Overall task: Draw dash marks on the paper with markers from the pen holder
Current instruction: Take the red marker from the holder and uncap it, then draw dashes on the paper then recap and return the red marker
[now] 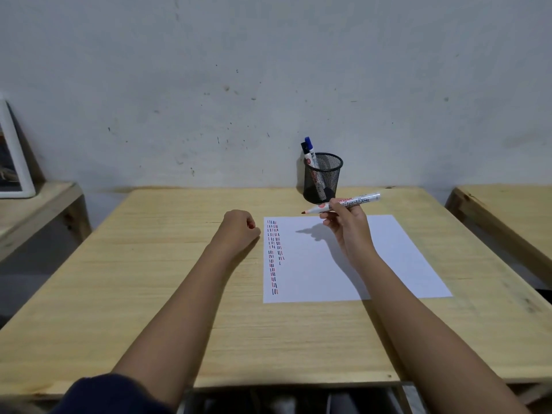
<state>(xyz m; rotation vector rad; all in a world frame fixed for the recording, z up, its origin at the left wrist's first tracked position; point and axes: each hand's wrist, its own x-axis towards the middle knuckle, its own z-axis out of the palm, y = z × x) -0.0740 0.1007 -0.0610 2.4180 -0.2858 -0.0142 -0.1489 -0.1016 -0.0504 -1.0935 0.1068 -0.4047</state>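
A white sheet of paper (388,258) lies on the wooden table (149,279), with columns of red and dark dash marks (274,255) along its left edge. My right hand (348,225) holds an uncapped red marker (343,204) above the paper's far edge, tip pointing left. My left hand (239,227) rests as a closed fist on the table just left of the paper; something small and red shows between its fingers. A black mesh pen holder (322,177) stands behind the paper with a blue-capped marker (309,150) leaning in it.
A grey wall rises right behind the table. A framed picture (15,162) leans on a wooden bench at the left. Another wooden bench (507,210) stands at the right.
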